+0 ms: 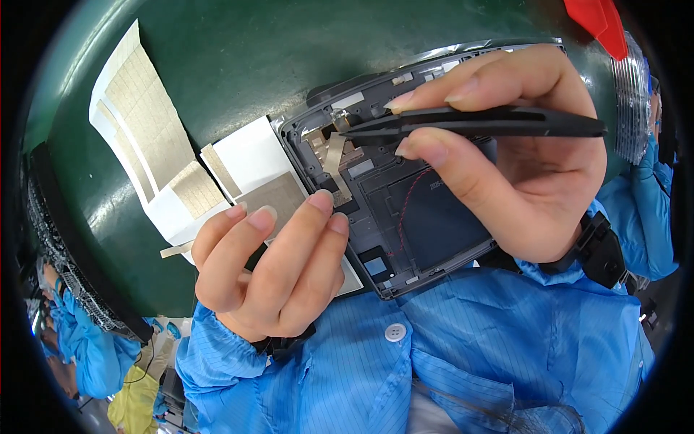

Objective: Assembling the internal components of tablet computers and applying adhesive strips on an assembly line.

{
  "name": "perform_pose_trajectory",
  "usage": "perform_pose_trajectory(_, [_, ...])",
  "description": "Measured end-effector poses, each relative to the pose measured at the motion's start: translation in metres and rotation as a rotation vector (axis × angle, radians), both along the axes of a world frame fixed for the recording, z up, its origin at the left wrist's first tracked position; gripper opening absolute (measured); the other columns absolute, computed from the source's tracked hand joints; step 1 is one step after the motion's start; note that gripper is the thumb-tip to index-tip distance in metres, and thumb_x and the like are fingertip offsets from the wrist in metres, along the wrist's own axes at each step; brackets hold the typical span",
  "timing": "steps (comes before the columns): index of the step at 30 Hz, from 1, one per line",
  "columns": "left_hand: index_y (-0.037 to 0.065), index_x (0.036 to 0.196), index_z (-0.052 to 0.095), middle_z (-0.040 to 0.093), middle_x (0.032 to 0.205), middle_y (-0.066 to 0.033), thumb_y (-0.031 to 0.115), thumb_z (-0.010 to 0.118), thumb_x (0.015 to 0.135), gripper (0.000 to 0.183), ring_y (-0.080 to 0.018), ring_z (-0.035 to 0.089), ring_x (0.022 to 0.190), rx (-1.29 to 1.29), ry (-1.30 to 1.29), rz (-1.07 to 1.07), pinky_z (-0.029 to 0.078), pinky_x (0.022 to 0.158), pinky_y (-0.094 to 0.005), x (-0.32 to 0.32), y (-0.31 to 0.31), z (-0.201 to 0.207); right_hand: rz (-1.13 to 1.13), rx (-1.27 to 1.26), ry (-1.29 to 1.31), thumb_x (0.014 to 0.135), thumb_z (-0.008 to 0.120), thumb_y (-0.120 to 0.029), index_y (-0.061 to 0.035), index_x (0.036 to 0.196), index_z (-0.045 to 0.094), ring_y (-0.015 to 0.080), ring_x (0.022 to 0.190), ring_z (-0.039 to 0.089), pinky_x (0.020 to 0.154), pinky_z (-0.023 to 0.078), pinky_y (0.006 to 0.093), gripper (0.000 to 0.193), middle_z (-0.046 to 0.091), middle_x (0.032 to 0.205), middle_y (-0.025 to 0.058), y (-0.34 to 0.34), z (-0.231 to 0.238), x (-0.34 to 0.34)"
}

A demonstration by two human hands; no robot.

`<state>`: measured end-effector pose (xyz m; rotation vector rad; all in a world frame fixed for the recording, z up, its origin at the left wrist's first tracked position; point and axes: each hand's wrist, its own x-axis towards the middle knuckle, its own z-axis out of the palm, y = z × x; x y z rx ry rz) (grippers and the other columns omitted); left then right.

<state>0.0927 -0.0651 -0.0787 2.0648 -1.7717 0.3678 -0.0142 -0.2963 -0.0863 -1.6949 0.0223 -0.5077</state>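
Black tweezers are pinched between the thumb and fingers of my right hand. Their tips meet the upper end of a thin beige tape strip on an opened, dark tablet-like housing. My left hand is palm up over the housing's left edge, fingers bent and spread. Its longest fingertips lie beside the strip's lower end; whether they touch it I cannot tell. Inside the housing are a black flat panel, a thin red wire and small metallic parts near the tweezers.
Left of the housing lies a white backing sheet with beige-grey tape pieces. A larger curled sheet of beige tape strips lies farther left on the green tabletop. A red object and clear ridged plastic are at far right.
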Motion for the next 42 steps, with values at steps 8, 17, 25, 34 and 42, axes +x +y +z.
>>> perform_pose_trajectory(8, [0.007,0.109,0.067,0.073,0.114,-0.0103,0.013,0.066,0.085,0.024,-0.0330,0.049,0.119,0.029,-0.010,-0.011,0.043,0.098,-0.0381,0.001,0.002,0.000,-0.044,0.176,-0.014,0.087,0.067,0.015,0.0012,0.113,0.048,0.0226,0.098,0.071,0.089,0.057,0.0326,0.035,0.068,0.108,0.0247,0.007,-0.007,0.002])
perform_pose_trajectory(17, [0.001,0.121,0.063,0.072,0.123,-0.0137,0.015,0.062,0.088,0.036,-0.0375,0.046,0.129,0.073,0.058,0.000,0.036,0.109,-0.0413,0.002,-0.001,-0.007,0.025,-0.052,0.154,0.088,0.067,0.014,0.0011,0.114,0.048,0.0230,0.100,0.071,0.090,0.058,0.0330,0.034,0.068,0.109,0.0250,0.000,0.013,0.004])
perform_pose_trajectory(25, [0.014,0.107,0.071,0.077,0.111,0.0015,0.009,0.066,0.079,0.029,-0.0276,0.052,0.121,0.061,0.087,0.132,0.045,0.097,-0.0398,-0.006,-0.009,-0.006,0.003,0.071,0.023,0.088,0.067,0.013,0.0016,0.114,0.048,0.0232,0.101,0.071,0.090,0.058,0.0334,0.034,0.068,0.109,0.0250,0.002,-0.007,0.004])
perform_pose_trajectory(34, [0.010,0.103,0.072,0.076,0.113,-0.0027,0.011,0.066,0.070,0.034,-0.0300,0.056,0.115,0.066,0.124,0.063,0.047,0.092,-0.0412,0.002,-0.005,-0.006,-0.062,0.133,0.059,0.089,0.065,0.014,0.0025,0.115,0.048,0.0221,0.098,0.070,0.090,0.058,0.0336,0.033,0.068,0.110,0.0246,0.006,0.005,0.006])
perform_pose_trajectory(42, [0.003,0.120,0.062,0.072,0.123,-0.0135,0.013,0.065,0.083,0.039,-0.0376,0.051,0.124,0.158,0.170,-0.047,0.036,0.108,-0.0414,0.010,0.000,-0.004,-0.039,0.224,0.026,0.089,0.065,0.015,0.0025,0.115,0.049,0.0200,0.096,0.071,0.088,0.058,0.0308,0.033,0.069,0.109,0.0235,0.005,-0.012,0.004])
